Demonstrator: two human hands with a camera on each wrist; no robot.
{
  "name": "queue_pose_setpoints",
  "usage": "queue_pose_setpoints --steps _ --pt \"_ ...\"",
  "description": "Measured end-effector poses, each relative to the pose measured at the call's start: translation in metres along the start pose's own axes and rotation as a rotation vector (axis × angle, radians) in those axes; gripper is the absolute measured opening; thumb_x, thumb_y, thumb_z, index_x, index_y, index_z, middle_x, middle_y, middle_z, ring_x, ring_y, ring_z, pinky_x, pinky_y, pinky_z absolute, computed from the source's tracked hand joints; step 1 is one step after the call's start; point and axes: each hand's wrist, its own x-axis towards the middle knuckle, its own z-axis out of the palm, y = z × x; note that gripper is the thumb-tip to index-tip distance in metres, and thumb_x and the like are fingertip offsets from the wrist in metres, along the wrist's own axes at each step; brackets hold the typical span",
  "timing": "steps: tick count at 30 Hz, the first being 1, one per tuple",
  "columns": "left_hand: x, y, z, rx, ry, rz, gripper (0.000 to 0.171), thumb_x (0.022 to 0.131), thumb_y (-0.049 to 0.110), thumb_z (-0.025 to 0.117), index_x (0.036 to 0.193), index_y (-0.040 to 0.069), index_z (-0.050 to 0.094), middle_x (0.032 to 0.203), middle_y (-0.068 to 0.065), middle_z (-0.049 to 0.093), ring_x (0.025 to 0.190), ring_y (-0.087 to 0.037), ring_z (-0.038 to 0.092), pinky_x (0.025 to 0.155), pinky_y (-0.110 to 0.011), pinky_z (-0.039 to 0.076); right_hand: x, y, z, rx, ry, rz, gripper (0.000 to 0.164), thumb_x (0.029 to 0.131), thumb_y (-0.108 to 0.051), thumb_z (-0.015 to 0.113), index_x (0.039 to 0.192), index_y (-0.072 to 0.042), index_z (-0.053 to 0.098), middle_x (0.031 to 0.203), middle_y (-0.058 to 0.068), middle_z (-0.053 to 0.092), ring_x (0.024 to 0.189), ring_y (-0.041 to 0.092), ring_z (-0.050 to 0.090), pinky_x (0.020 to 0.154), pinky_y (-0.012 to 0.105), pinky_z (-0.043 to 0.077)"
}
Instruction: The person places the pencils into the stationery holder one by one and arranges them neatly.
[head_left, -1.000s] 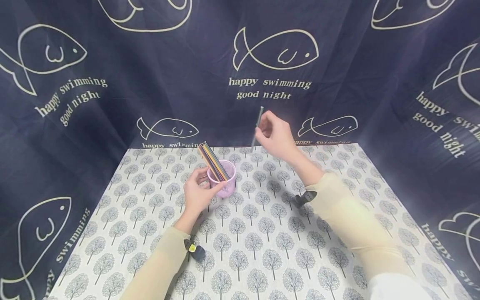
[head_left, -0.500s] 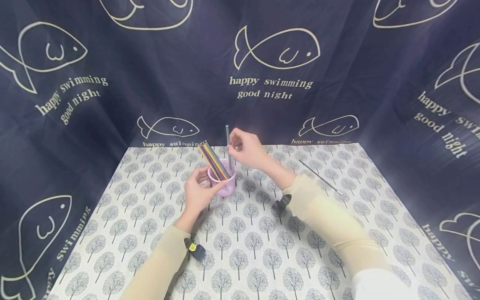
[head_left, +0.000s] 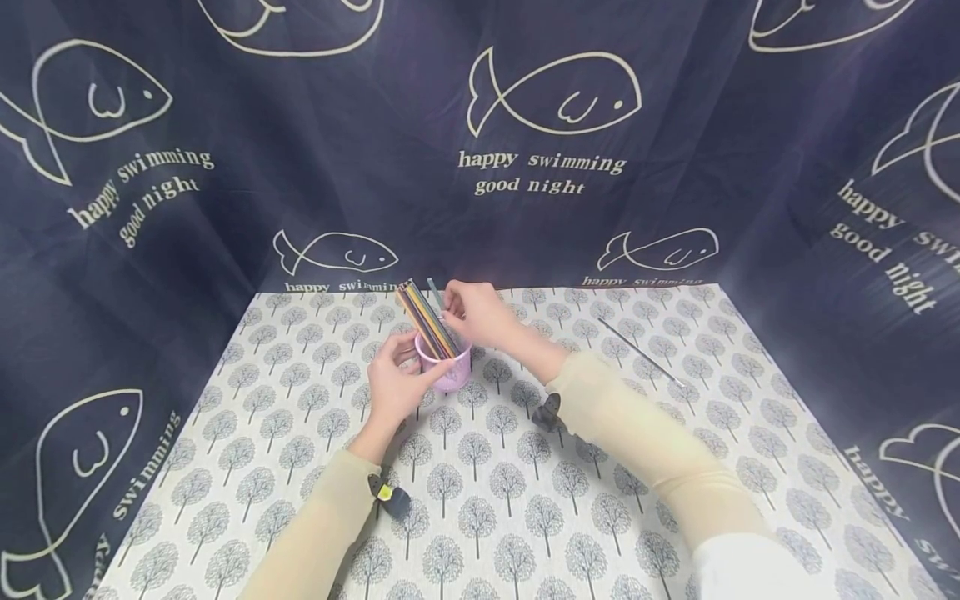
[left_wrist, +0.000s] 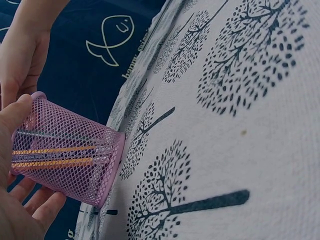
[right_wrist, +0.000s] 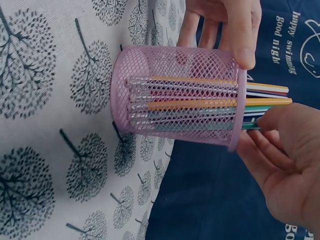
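A pink mesh pen cup stands upright on the table. My left hand holds it by the upper part, thumb near the rim and fingers on the far side. Several coloured pencils lean left inside it; through the mesh, their lower ends look shiny in the right wrist view. With thumb and fingertips, my right hand pinches a dark green pencil at the cup's mouth. That pencil's lower part is inside the cup, beside the others. The right hand partly hides the pencil in the head view.
One thin dark stick with a pale end lies on the table, right of the cup. A tree-print cloth covers the table. Dark blue fish-print curtains hang behind and on both sides.
My right hand has moved left and down, bringing the green pencil from the air into the cup. The thin stick on the table has come into view. The left hand and cup stay put.
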Motion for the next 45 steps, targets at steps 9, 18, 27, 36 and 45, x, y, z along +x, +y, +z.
queue_pose_setpoints --steps 9,18,27,36,45 --pt "-0.001 0.000 0.000 -0.003 -0.001 -0.003 0.072 0.073 0.026 0.101 0.131 0.004 0.065 0.131 -0.017 0.072 0.120 -0.033 0.073 0.096 -0.038 0.068 0.005 -0.011 0.002 -0.089 -0.015 0.034 0.006 0.098 -0.009 0.071 0.101 -0.005 0.069 0.093 0.009 0.079 0.082 0.021 0.075 0.072 0.026 0.066" --pt "-0.001 0.001 0.000 -0.002 -0.005 -0.009 0.071 0.073 0.025 0.100 0.131 0.004 0.065 0.131 -0.017 0.072 0.120 -0.033 0.073 0.096 -0.037 0.068 0.008 -0.017 0.003 -0.106 -0.010 0.062 0.008 0.098 -0.010 0.074 0.102 -0.004 0.071 0.094 0.008 0.079 0.084 0.021 0.075 0.075 0.027 0.067" --pt "-0.001 0.004 0.000 -0.003 -0.004 -0.029 0.071 0.072 0.025 0.101 0.131 0.005 0.066 0.129 -0.016 0.073 0.120 -0.033 0.073 0.097 -0.038 0.068 0.001 -0.003 -0.017 -0.049 0.073 0.049 0.004 0.095 -0.008 0.073 0.097 -0.006 0.070 0.090 0.009 0.078 0.082 0.023 0.075 0.076 0.030 0.067" --pt "-0.002 0.004 0.000 0.005 -0.003 -0.042 0.073 0.072 0.024 0.101 0.133 0.005 0.065 0.130 -0.018 0.073 0.120 -0.035 0.074 0.096 -0.037 0.068 -0.022 0.042 -0.064 -0.085 0.082 0.172 0.011 0.096 -0.010 0.068 0.105 -0.006 0.071 0.099 0.012 0.078 0.088 0.027 0.073 0.083 0.041 0.066" --pt "-0.002 0.002 0.000 -0.007 -0.002 -0.041 0.074 0.071 0.022 0.101 0.133 0.004 0.065 0.131 -0.018 0.073 0.121 -0.036 0.073 0.098 -0.040 0.068 -0.056 0.108 -0.099 -0.194 0.144 0.224 0.014 0.093 -0.010 0.065 0.102 -0.003 0.074 0.095 0.017 0.078 0.085 0.033 0.073 0.084 0.049 0.064"
